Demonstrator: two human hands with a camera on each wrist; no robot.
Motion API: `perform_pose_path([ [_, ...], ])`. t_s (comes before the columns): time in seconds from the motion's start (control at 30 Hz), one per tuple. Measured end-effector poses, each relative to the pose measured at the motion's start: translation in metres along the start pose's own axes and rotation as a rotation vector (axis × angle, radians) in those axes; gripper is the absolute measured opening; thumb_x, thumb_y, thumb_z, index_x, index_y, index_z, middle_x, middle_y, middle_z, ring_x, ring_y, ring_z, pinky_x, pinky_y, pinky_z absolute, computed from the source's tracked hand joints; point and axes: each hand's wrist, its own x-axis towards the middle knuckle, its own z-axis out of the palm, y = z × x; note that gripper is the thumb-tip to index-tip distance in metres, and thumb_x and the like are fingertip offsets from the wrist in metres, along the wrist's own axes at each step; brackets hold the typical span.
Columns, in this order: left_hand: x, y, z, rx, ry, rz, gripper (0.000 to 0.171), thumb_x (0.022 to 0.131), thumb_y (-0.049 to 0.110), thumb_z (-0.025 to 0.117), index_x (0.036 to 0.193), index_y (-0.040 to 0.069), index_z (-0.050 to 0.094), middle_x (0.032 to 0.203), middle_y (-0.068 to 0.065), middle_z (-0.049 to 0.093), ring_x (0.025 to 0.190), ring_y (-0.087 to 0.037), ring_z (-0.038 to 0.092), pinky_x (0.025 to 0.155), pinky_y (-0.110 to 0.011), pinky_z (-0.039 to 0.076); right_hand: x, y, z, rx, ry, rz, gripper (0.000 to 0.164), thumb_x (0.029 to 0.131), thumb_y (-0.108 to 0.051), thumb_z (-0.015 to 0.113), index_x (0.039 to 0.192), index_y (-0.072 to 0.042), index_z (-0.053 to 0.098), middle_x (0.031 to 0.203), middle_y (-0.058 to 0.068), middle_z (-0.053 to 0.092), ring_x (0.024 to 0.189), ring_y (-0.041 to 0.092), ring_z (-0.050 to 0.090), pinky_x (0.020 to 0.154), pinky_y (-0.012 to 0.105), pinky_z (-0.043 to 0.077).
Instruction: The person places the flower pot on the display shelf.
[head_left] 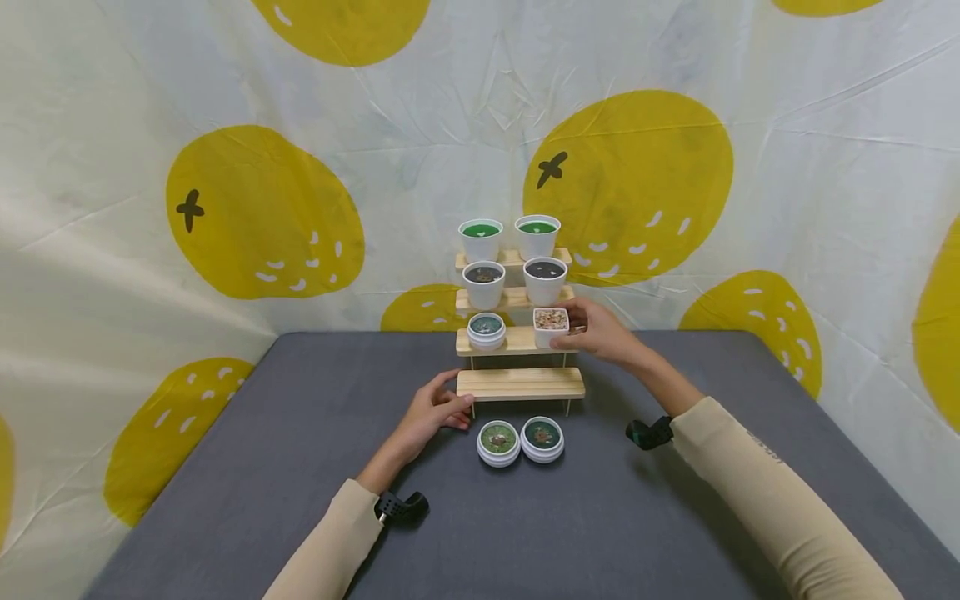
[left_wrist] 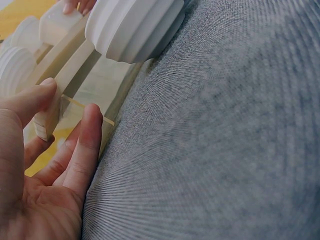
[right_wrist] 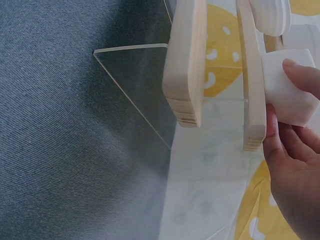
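Note:
My right hand grips a small square white pot filled with pale pebbly bits, at the right end of the second-lowest shelf. In the right wrist view the pot sits against that shelf, thumb on one side and fingers on the other. With thumb and fingers, my left hand pinches the left end of the lowest shelf of the tiered wooden stand. A round ribbed white pot with a grey-blue top stands left of the square one.
Two round white pots, one with a green top and one with a dark green top, rest on the grey table before the stand. White cups with dark fill and green fill occupy the upper shelves. A fruit-patterned cloth hangs behind.

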Motion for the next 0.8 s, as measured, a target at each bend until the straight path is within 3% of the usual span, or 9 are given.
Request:
perform_pose_path([
  [0.13, -0.0002, -0.0003, -0.0005, -0.001, 0.004, -0.001, 0.072, 0.098, 0.021, 0.073, 0.159, 0.009, 0.035, 0.095, -0.015, 0.069, 0.074, -0.017, 0.072, 0.072, -0.034, 0.066, 0.0002, 0.0002, 0.0022, -0.021, 0.016, 0.028, 0.067, 0.088, -0.011, 0.083, 0.143, 0.008, 0.050, 0.130, 0.028, 0.062, 0.115, 0.035, 0.063, 0.087, 0.027, 0.055],
  [0.33, 0.0009, -0.0017, -0.0008, -0.005, 0.002, -0.002, 0.072, 0.098, 0.021, 0.073, 0.159, 0.009, 0.036, 0.093, -0.012, 0.069, 0.074, -0.018, 0.071, 0.072, -0.034, 0.066, 0.0004, 0.0004, 0.0031, -0.016, 0.041, 0.046, 0.067, 0.087, -0.010, 0.083, 0.142, 0.007, 0.050, 0.131, 0.028, 0.061, 0.117, 0.038, 0.062, 0.096, 0.039, 0.055],
  [0.5, 0.0015, -0.0020, -0.0011, -0.010, -0.003, -0.003, 0.072, 0.098, 0.021, 0.073, 0.159, 0.008, 0.035, 0.094, -0.013, 0.069, 0.074, -0.017, 0.071, 0.072, -0.033, 0.066, -0.0039, 0.0005, 0.0030, 0.014, 0.068, 0.057, 0.066, 0.088, -0.009, 0.082, 0.139, 0.011, 0.047, 0.133, 0.031, 0.057, 0.121, 0.044, 0.061, 0.101, 0.044, 0.054],
  [0.8, 0.0034, -0.0027, -0.0006, -0.012, -0.002, 0.001, 0.072, 0.099, 0.020, 0.072, 0.159, 0.008, 0.035, 0.095, -0.015, 0.070, 0.072, -0.017, 0.071, 0.072, -0.033, 0.065, -0.0076, 0.0006, 0.0010, 0.003, 0.056, 0.056, 0.072, 0.087, -0.012, 0.083, 0.143, 0.009, 0.043, 0.136, 0.031, 0.055, 0.126, 0.045, 0.058, 0.106, 0.053, 0.052],
])
